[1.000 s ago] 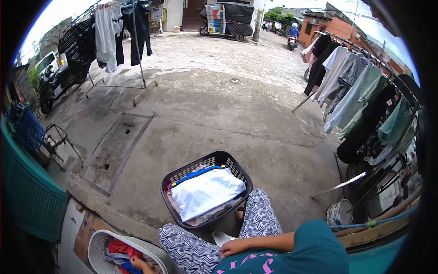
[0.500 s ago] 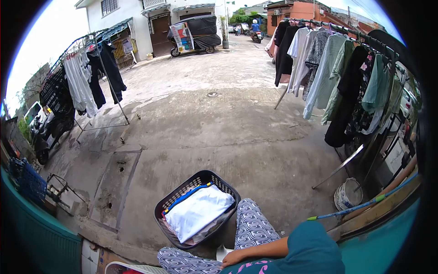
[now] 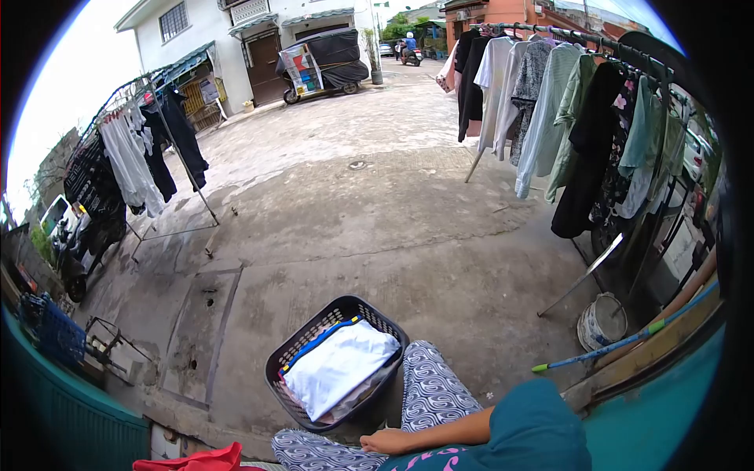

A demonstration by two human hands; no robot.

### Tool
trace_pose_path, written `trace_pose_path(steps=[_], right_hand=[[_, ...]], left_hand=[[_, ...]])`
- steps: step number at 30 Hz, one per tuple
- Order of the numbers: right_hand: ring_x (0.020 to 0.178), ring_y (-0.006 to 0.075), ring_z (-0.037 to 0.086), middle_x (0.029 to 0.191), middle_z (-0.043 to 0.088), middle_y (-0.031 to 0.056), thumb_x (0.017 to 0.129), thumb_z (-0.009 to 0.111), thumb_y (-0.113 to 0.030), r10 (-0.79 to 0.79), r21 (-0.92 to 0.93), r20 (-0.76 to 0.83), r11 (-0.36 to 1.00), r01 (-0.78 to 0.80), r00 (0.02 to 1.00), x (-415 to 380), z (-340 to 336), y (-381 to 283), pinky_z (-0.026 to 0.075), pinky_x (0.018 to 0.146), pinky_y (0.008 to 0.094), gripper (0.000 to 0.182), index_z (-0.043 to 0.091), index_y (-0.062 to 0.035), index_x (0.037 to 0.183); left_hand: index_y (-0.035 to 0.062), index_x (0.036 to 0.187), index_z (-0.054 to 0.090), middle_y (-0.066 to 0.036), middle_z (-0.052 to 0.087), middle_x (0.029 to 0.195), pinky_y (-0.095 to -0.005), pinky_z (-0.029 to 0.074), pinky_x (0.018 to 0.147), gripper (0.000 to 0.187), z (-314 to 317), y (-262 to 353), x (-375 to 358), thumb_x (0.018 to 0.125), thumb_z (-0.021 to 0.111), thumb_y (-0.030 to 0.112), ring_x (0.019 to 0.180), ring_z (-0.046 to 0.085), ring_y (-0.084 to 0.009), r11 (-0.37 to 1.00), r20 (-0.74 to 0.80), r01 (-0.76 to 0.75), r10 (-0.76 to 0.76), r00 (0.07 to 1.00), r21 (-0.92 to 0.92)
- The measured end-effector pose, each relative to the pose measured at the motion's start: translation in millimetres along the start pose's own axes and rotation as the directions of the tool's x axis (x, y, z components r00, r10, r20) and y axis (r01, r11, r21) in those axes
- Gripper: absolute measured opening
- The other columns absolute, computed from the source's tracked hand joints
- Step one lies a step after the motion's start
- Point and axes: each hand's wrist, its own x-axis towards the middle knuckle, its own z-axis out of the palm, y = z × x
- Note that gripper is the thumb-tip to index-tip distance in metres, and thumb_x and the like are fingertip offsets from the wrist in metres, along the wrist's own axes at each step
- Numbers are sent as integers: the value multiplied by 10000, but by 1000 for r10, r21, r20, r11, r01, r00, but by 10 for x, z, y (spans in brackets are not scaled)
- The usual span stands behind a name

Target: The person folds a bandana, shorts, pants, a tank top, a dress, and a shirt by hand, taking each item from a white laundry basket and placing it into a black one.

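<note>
My right hand (image 3: 385, 441) rests over my lap against the patterned trousers (image 3: 432, 386), fingers curled closed; whatever they hold, if anything, is hidden. My left hand is out of view. Just ahead of my legs stands a dark plastic basket (image 3: 276, 357) with perforated sides. Inside it lies a white folded cloth (image 3: 339, 367) on top of other fabric, with a blue and yellow edge along its far left side. A bright red cloth (image 3: 196, 460) shows at the bottom left edge, its lower part cut off.
Clothes racks stand at the left (image 3: 185, 149) and right (image 3: 573, 33), hung with garments. At right are a white bucket (image 3: 602, 322) and a blue-green pole (image 3: 601, 351). A blue crate (image 3: 64, 334) sits at left. A covered vehicle (image 3: 334, 56) and a motorcycle rider (image 3: 409, 47) are farther off.
The red cloth has risen into fuller view at the bottom left. My right hand has shifted slightly left, and the white item beside it no longer shows. The view has tilted slightly.
</note>
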Motion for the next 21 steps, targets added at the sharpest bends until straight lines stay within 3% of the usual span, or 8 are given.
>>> trace_pose_path(steps=[4,6,7,10,12,16,17,21], right_hand=[[917,336,552,950,588,181,868,440,-369,-203,-100,436,957,272,877,-11,-74,-72,441,745,425,385,533,-30,1025],[986,331,538,1006,605,202,863,466,-459,-240,-59,545,945,323,803,-13,-102,-77,437,817,414,507,605,1,1024],[985,328,538,1006,605,201,861,468,-460,-240,-56,547,945,321,802,-21,-117,-74,436,817,413,507,605,0,1024],[982,322,539,1006,605,196,857,475,-463,-239,-42,536,950,308,810,-22,-85,-48,435,816,411,507,605,-3,1026],[979,318,539,1006,605,193,854,479,-464,-240,-34,526,953,302,816,-1,-42,-39,434,816,409,506,604,-5,1026],[975,309,540,1006,605,187,847,488,-468,-247,-21,521,953,302,817,40,37,-38,432,815,405,506,604,-10,1028],[974,307,540,1006,605,185,846,491,-469,-249,-15,521,954,301,816,6,-54,-39,431,815,405,506,604,-11,1029],[969,298,541,1005,605,179,840,500,-472,-253,-1,534,954,300,807,35,-60,-69,429,815,401,506,603,-15,1030]], left_hand=[[44,1160,426,-222,496,1127,-440,388,880,321,237,100,-164,892,426,220,1014,492,-376,837,223,14,-161,961,547],[16,1136,465,-219,534,1083,-433,406,863,316,304,41,-311,871,457,188,948,533,-362,880,220,65,-188,957,471],[-56,1069,530,-210,562,1056,-401,417,859,315,795,461,-146,828,497,144,943,544,-320,766,-143,588,-572,808,258],[-110,1003,564,-200,580,1028,-371,421,857,313,975,579,-278,792,518,118,942,547,-284,700,-183,688,-663,726,190],[-113,1020,556,-200,587,1020,-358,427,849,327,1020,636,-361,787,528,116,931,550,-282,589,-34,710,-760,649,386],[-35,1039,566,-188,591,1024,-354,443,847,259,1317,651,-663,816,505,81,898,576,-260,317,168,943,-929,330,-98],[8,1033,560,-140,604,1004,-320,479,816,220,1379,624,-763,831,477,34,887,597,-222,201,266,910,-914,307,-362],[-11,1068,534,-135,599,1008,-305,488,831,265,1846,925,-553,827,434,-59,921,595,-187,111,499,928,-817,289,-355]])
